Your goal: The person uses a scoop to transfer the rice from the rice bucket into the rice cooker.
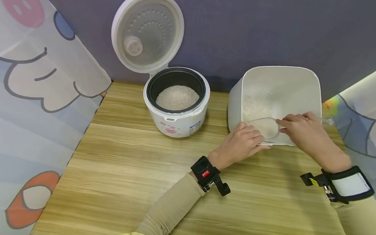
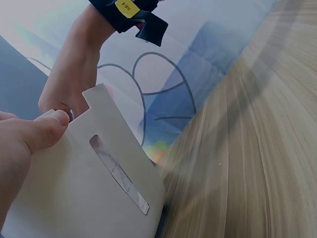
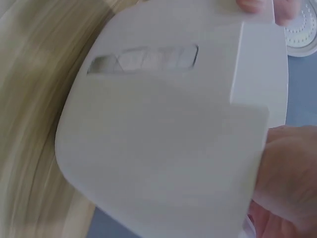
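Observation:
A white rice bin [image 1: 282,81] with loose rice [image 1: 255,106] inside stands at the right, its front rim towards me. My left hand [image 1: 242,143] grips that rim at its left part, with the thumb [image 2: 47,131] on the outer wall in the left wrist view. Over the bin's mouth, my right hand [image 1: 305,134] holds a clear scoop [image 1: 266,127] with rice in it. The scoop's transparent handle end [image 1: 326,121] sticks out to the right of the hand. In the right wrist view the bin wall [image 3: 148,129] hides most of the scoop.
Left of the bin stands a white rice cooker [image 1: 178,126], its lid [image 1: 148,30] raised and dry rice [image 1: 177,97] in its dark inner pot. Both stand on a wooden table [image 1: 124,171], before a grey-blue backdrop [image 1: 259,29]. Cartoon-printed cloths [image 1: 42,88] hang at the sides.

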`<move>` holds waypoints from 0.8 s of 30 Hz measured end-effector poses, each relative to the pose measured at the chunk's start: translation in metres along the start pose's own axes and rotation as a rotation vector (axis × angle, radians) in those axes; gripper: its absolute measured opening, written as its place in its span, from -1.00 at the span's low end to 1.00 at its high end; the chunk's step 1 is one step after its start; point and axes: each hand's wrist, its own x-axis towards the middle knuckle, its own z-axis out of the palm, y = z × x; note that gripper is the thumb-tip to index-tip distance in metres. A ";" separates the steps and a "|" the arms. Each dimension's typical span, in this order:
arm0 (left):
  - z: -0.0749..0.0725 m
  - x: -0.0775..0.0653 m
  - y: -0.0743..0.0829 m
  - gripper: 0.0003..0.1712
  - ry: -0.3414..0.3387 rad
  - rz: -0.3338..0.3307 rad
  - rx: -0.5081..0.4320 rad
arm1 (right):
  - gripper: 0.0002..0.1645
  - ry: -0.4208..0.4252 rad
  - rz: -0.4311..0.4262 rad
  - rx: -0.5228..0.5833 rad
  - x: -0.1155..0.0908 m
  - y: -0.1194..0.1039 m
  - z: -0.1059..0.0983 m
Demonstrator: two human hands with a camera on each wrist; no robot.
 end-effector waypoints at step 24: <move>-0.001 0.000 -0.002 -0.62 -0.009 0.000 0.004 | -0.67 -0.074 0.067 0.123 0.016 -0.015 0.001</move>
